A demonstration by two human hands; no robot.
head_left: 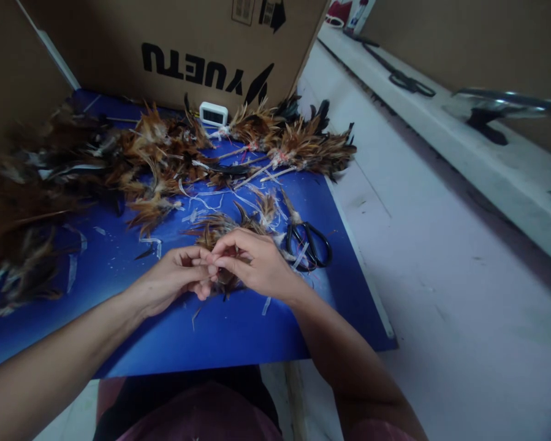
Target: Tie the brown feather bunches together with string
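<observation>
Blue board [238,334] is lying before us, with a cardboard box [178,49] behind it. We are pinching a small feather bunch [220,229] at the board's middle: left hand [176,278] and right hand [257,263] are closing fingertips together on it. Black scissors [309,245] are resting just right. Feather piles [165,153] are lying beyond.

A blue table [238,334] stood on a pale, scuffed floor [463,294]. Behind it leaned a large brown cardboard box [119,37] printed with black letters. A long white ledge [496,165] ran along the brown wall [477,43] at right, under soft light.
</observation>
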